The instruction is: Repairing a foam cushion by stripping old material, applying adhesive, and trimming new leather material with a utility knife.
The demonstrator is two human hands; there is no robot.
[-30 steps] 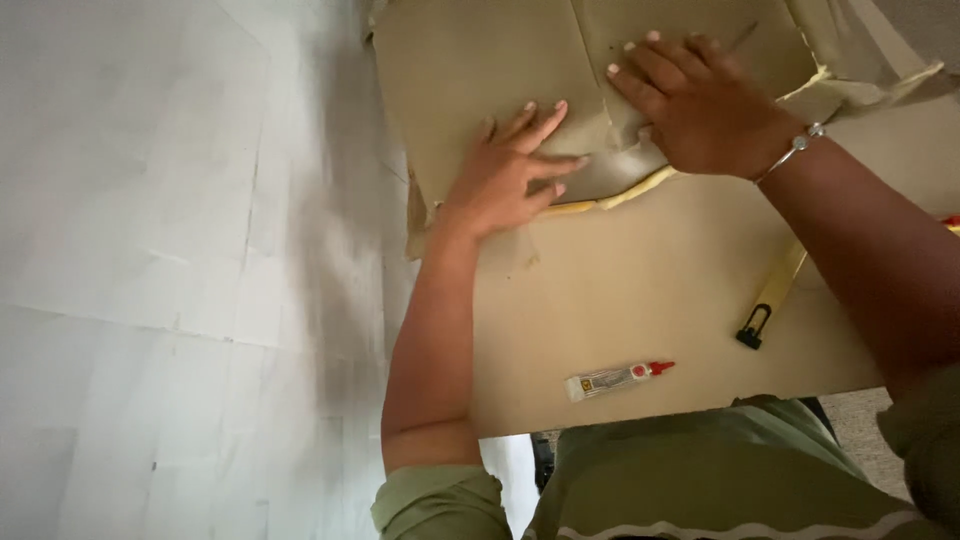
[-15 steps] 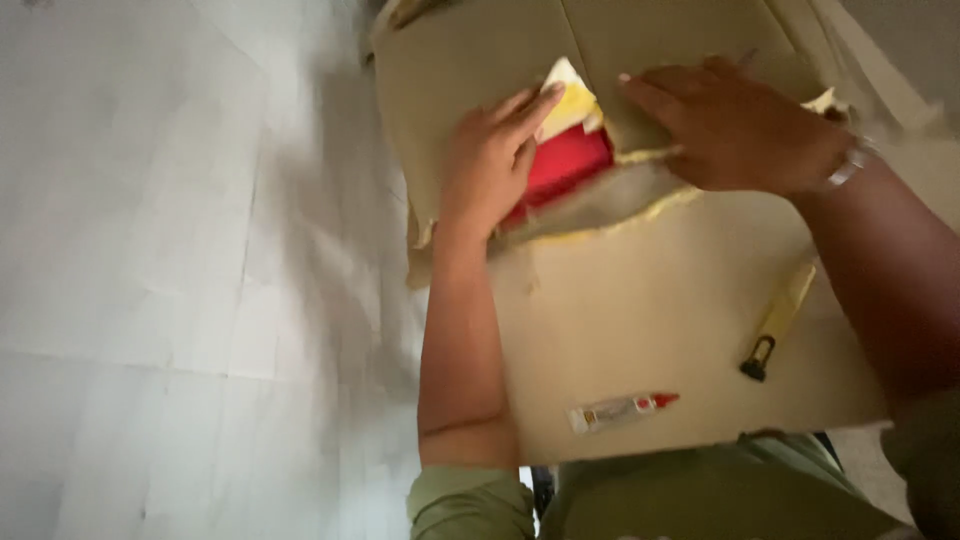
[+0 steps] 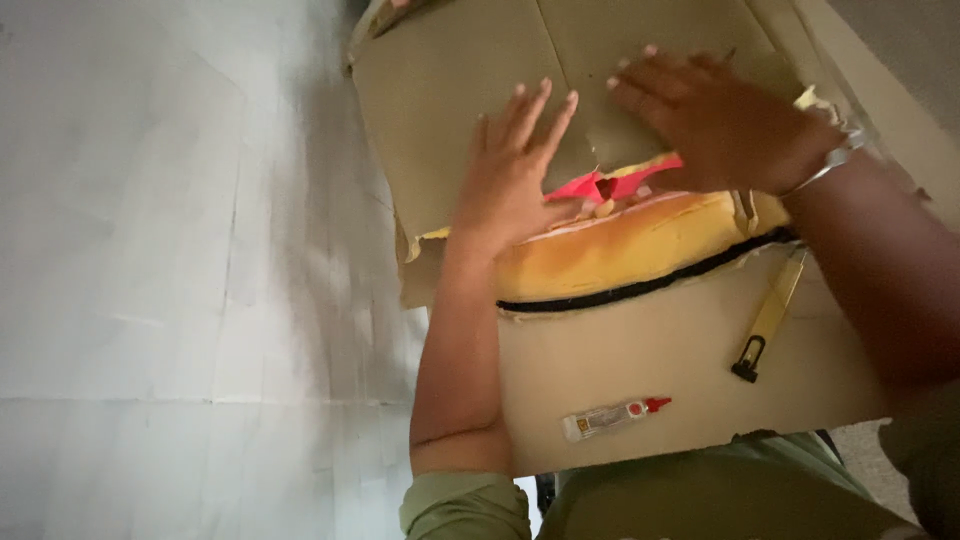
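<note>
Two hands — left hand [image 3: 515,175] and right hand [image 3: 720,120] — are pressed flat, fingers spread, on the cardboard flap [image 3: 470,90] over the yellow cushion [image 3: 620,250] and red piece [image 3: 600,185]; if pressure is eased, the flap could likely spring up — the glue tube [image 3: 612,418] lies near.

Under the left hand [image 3: 512,170] and the right hand [image 3: 722,122], most of the red piece [image 3: 610,186] is hidden by the cardboard sheet [image 3: 470,70] they press flat; only a crumpled strip shows between them. That sheet runs off the top edge beyond the fingertips. The right forearm covers the far end of the yellow cushion [image 3: 630,250] and the top of the yellow-handled tool [image 3: 765,320]. The small tube [image 3: 612,417] near the left elbow carries markings too small to tell.
</note>
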